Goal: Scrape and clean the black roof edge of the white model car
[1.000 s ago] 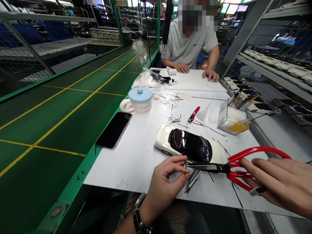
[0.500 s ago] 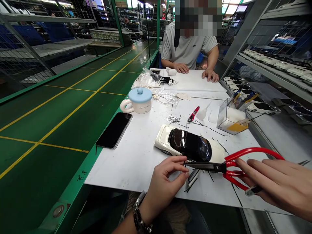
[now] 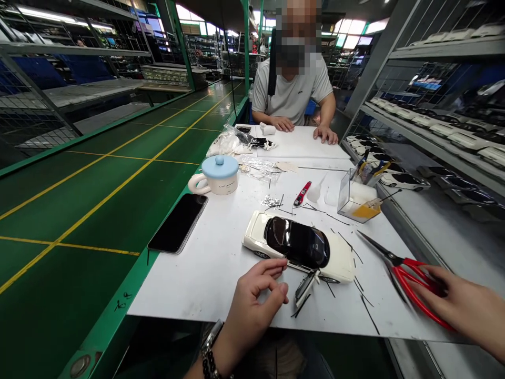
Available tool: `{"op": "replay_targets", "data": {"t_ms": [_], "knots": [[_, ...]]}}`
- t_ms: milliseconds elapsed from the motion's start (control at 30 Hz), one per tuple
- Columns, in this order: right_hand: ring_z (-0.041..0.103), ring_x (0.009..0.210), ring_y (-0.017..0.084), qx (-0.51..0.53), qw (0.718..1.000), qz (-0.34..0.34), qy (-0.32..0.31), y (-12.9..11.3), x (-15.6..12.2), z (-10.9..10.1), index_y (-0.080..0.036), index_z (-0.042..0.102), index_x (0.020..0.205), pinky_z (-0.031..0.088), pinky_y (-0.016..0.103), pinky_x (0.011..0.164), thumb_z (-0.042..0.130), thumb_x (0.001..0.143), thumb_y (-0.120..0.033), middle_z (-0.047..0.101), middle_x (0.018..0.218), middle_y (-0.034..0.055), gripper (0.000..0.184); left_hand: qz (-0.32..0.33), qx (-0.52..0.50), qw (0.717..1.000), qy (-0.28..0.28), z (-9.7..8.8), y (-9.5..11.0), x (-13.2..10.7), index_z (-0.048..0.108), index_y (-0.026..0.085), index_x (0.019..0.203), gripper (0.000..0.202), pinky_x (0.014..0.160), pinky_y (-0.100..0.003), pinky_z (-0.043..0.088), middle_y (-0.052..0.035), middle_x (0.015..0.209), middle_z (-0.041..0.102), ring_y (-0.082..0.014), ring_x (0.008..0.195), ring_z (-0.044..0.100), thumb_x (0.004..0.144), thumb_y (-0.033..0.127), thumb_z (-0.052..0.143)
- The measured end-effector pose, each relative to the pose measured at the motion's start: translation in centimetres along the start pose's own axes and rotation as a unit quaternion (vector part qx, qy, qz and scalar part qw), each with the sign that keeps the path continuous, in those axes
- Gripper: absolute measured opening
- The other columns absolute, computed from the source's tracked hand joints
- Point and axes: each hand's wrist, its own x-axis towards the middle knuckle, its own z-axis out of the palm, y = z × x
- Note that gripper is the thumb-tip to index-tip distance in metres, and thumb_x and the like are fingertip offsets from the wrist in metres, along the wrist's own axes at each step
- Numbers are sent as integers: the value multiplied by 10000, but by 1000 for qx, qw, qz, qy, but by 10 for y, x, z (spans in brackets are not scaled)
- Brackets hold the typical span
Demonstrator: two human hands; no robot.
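Observation:
A cream model car [image 3: 343, 258] with a black roof sits before me, its near door [image 3: 305, 288] swung outward. My left hand [image 3: 260, 292] is at the car's near side, beside the door opening. Its fingers are curled, with a short bit of thin black strip [image 3: 283, 267] showing at the fingertips; the grip is partly hidden. On the right, my right hand [image 3: 445, 295] is closed round the red handles of a pair of scissors [image 3: 400, 263]. The blades are closed and point up and left, just over the tabletop.
Loose black strips [image 3: 370, 314] lie around the car. Beyond it are a red cutter [image 3: 302, 193] and a clear tool box [image 3: 347, 200]. At left stand a phone [image 3: 178, 223] and a lidded mug [image 3: 220, 176]. A person [image 3: 294, 100] sits opposite, hands on the table [image 3: 185, 287].
The scissors have moved away from my left fingertips to the right, over the table. My left hand stays by the car door. The view has shifted slightly.

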Motion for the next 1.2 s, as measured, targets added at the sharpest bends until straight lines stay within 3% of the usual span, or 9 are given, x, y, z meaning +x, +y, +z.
{"op": "replay_targets", "data": {"t_ms": [67,167,267,500,667,833,1000,1100,1200], "knots": [[669,603,226,5,997,51,-63,-7,8,3,-230,680,865,508,300,489,550,788,-576,716,758,76,378,1,8,1000,-2,1,-1,0,680,172,603,306,1034,-392,480,-90,1183,625,-238,1115,603,860,285,557],[678,740,241,-22,996,74,-55,-34,23,3,-226,656,952,531,348,587,413,855,-571,690,1048,79,434,1,15,1000,1,2,-2,0,676,176,601,317,1030,-393,483,-90,1184,625,-238,1113,604,862,307,554],[662,796,251,-36,995,63,-64,-68,40,6,-203,609,1083,522,379,643,374,876,-470,631,1144,96,411,-1,23,1000,6,3,-4,-2,669,181,597,330,1030,-393,482,-87,1194,623,-238,1119,601,867,328,549],[541,1078,328,25,997,52,-60,-118,90,15,-116,581,1119,437,409,850,445,817,-274,579,1142,184,367,-4,33,999,9,-1,-7,0,666,187,599,354,1027,-416,482,-89,1196,624,-252,1132,596,877,359,530],[615,871,239,146,986,64,-58,-150,141,16,-163,601,1067,433,332,758,447,844,-397,671,875,84,358,-3,28,1000,15,1,-8,4,664,187,591,368,1033,-421,477,-85,1192,627,-252,1116,605,882,363,523],[609,891,241,265,959,91,-33,-178,183,29,-124,624,992,434,336,788,625,719,-462,666,840,107,435,20,29,999,9,-1,-6,5,663,185,596,374,1020,-414,488,-93,1178,636,-246,1106,613,884,376,521],[591,961,250,408,905,117,40,-188,180,27,-169,540,700,442,359,854,685,624,-439,647,940,110,316,19,21,999,14,-6,-5,7,660,178,584,376,1020,-406,489,-100,1158,647,-245,1093,622,876,378,535],[628,896,216,526,840,119,62,-188,152,9,-206,426,723,496,344,771,667,628,-524,659,960,79,410,17,8,1000,18,-8,-8,8,659,175,584,379,1023,-408,487,-100,1157,648,-248,1092,623,879,376,534],[641,703,179,617,776,119,42,-185,110,-10,-209,407,733,502,295,613,680,638,-576,674,799,58,467,23,3,999,25,-7,-11,6,656,172,592,381,1016,-413,493,-103,1151,649,-250,1088,625,887,374,524]]}}
